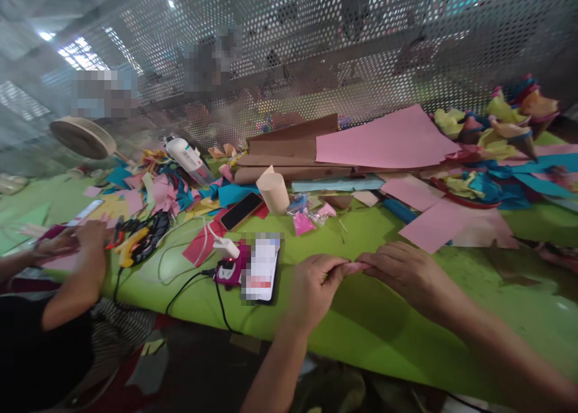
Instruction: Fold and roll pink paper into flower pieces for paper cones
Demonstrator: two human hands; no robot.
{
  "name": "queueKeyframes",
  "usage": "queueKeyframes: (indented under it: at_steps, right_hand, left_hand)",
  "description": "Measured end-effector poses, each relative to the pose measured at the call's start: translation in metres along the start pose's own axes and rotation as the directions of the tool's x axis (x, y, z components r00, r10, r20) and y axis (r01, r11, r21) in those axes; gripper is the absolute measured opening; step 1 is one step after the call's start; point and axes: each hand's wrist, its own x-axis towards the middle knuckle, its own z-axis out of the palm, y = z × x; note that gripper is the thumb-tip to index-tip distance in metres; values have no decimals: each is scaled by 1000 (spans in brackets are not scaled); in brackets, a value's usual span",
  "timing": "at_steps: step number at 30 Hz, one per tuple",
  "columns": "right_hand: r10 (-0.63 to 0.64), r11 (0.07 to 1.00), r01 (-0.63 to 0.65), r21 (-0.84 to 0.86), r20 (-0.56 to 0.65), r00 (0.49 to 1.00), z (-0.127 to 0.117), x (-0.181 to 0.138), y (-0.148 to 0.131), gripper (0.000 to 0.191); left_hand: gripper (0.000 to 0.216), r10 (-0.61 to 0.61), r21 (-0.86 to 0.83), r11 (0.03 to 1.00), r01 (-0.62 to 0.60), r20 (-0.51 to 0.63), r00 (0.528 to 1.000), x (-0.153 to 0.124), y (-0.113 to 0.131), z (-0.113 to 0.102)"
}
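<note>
Over the green tabletop (361, 329), my left hand (318, 280) and my right hand (401, 271) meet at their fingertips. Both are closed in a pinch. A small pinkish bit shows where the fingers join, but whether it is a held thing or a fingertip I cannot tell. Left of my left hand lies a phone with a lit screen (264, 268), beside a purple power strip (235, 274) with a white charger (226, 247) plugged in. Beyond my right hand lie loose pink paper sheets (436, 226).
Behind my hands are a beige paper roll (273, 193), a small plastic bag with pink pieces (304, 214), and a dark phone (242, 211). A yellow glue gun (129, 250) lies left, near another person's hands (90, 235). Crumpled paper cones (515, 124) stand far right.
</note>
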Motion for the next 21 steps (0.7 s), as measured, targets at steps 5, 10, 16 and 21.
queueKeyframes:
  at_steps: [5,10,16,21]
  right_hand:
    - [41,998,-41,51,-4,999,-1,-1,1,32]
    - [142,982,-144,121,23,990,0,-5,3,37]
    - [199,953,-230,199,167,966,-4,0,2,40]
    - [181,972,-193,132,92,979,0,-1,4,33]
  left_hand:
    - [23,2,-6,1000,-2,36,999,0,1,0]
    - [20,29,50,998,-32,72,997,0,1,0]
    - [17,22,81,996,-31,108,994,-1,1,-1]
    - [17,-59,3,998,59,90,994,-1,1,1]
